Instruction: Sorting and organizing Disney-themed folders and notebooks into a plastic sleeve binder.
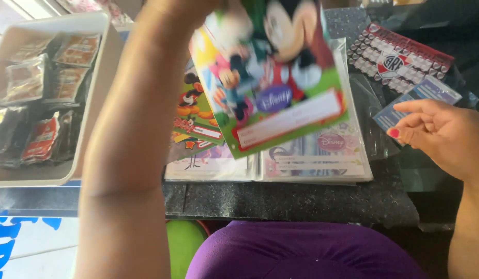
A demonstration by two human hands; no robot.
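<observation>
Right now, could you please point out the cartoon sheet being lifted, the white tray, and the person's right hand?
cartoon sheet (pixel 273 88), head view, middle of its colourful printed face.
white tray (pixel 89 111), head view, on its right wall.
right hand (pixel 438 134), head view, middle of the hand.

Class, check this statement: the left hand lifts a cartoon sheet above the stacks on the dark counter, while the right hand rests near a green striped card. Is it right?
Not quite. The card near the right hand is blue striped, not green, as the head view shows. The rest holds: the left hand lifts a cartoon sheet above the stacks on the dark counter.
</observation>
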